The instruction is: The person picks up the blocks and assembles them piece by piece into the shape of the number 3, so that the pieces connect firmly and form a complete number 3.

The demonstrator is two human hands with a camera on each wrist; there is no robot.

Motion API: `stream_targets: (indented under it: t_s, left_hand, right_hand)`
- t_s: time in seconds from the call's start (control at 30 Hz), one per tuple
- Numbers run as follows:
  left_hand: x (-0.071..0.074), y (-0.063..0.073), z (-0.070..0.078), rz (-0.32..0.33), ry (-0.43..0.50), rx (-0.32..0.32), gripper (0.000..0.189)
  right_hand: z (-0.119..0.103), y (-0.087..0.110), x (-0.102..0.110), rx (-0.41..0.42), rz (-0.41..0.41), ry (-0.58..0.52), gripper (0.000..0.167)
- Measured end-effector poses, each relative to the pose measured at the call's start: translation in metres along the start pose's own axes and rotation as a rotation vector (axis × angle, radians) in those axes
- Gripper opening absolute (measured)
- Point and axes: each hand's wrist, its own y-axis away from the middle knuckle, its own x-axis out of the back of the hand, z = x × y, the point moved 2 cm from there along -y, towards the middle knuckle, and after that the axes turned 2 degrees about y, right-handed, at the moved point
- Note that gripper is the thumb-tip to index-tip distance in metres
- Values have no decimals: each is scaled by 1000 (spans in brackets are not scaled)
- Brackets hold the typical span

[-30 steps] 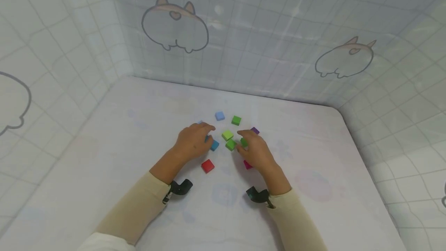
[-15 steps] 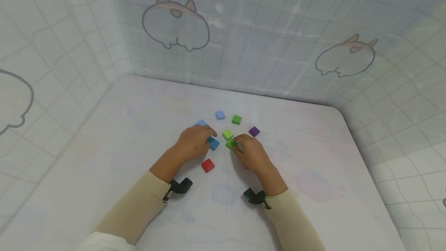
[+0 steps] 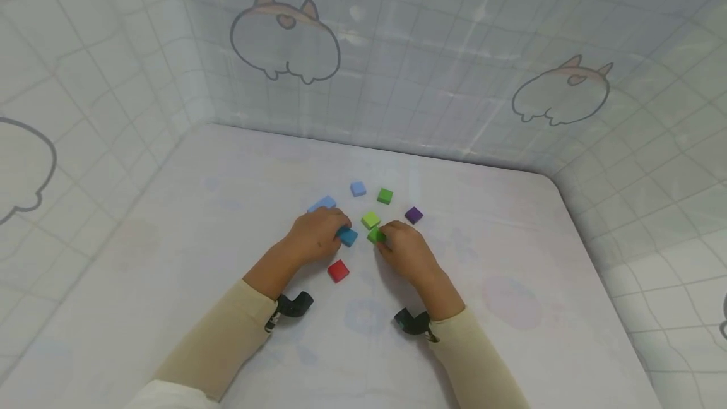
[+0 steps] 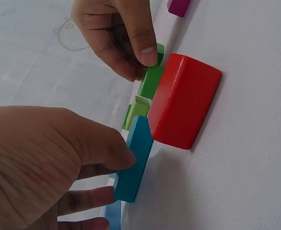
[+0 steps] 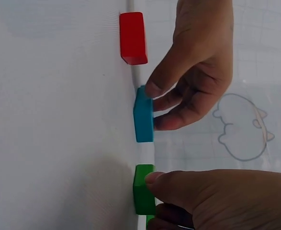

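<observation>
A broad white surface (image 3: 488,226) spreads under everything. Over its middle, we have our left hand (image 3: 315,235) and right hand (image 3: 410,248) working side by side, each in a pinch. A long pale-blue block (image 3: 322,204) lies just beyond the left knuckles, and a red block (image 3: 338,271) sits nearer us. Our left thumb and fingers grasp a blue block (image 3: 348,237); we cannot tell whether its underside touches the surface. A small gap to its right, our right thumb and fingers nip the smaller green block (image 3: 375,236), the fingertips partly hidden. For a good hold, we would set each thumb squarely opposite its fingers, squeeze lightly and keep the blocks level, taking care not to nudge the lime block (image 3: 371,220) just beyond. Smallest, a purple block (image 3: 414,214) lies farther right.
</observation>
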Motion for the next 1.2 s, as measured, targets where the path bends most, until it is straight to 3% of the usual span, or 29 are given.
stream_targets:
  t_s: [0.43, 0.87, 1.2]
  left_hand:
    - [1, 0, 4, -4, 3, 16, 31]
    - [0, -4, 6, 24, 2, 1, 26]
    - [-1, -3, 9, 38, 1, -14, 25]
  right_hand:
    - [0, -1, -2, -18, 9, 2, 24]
    - [6, 0, 3, 60, 40, -45, 20]
    - [8, -1, 6, 63, 13, -97, 22]
